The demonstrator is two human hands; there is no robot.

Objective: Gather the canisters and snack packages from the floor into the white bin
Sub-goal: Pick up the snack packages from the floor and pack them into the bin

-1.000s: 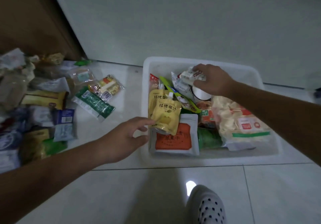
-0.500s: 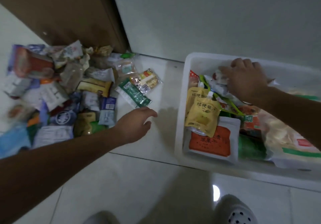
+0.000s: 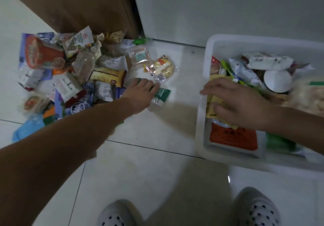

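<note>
Nearest me, at six o'clock, my two perforated slippers (image 3: pixel 256 208) stand on the pale floor tiles (image 3: pixel 157 173).

Moving out, my left hand (image 3: pixel 140 94) reaches toward eleven o'clock. Its fingers lie on a green packet (image 3: pixel 162 94) at the near edge of the heap, but I cannot tell whether they have closed on it. My right hand (image 3: pixel 242 104), at two o'clock, is spread wide with nothing in it. It hovers over a yellow pouch (image 3: pixel 213 106) just inside the left wall of the white bin (image 3: pixel 199 131).

The bin sits on the floor at two o'clock and already holds a fair load. There is an orange-red pouch (image 3: pixel 233 136) at its near end, a green pack (image 3: pixel 278 143) beside that, a white-lidded canister (image 3: pixel 277 81) further in, and several wrapped snacks behind it.

I judge the job under half done. At ten o'clock a loose pile (image 3: pixel 70 78) of snack packages still covers the floor, well apart from the bin. Among them are a clear packet of biscuits (image 3: pixel 163 67) just beyond the green one, a brown bar wrapper (image 3: pixel 108 76) and a red cup-shaped container (image 3: pixel 42 54) at the far side. The heap looks larger than what the bin holds, so many more trips are needed. The green packet is the likely next item.

Furthest off, at twelve o'clock, a brown door (image 3: pixel 78 6) meets a pale wall (image 3: pixel 228 6).
</note>
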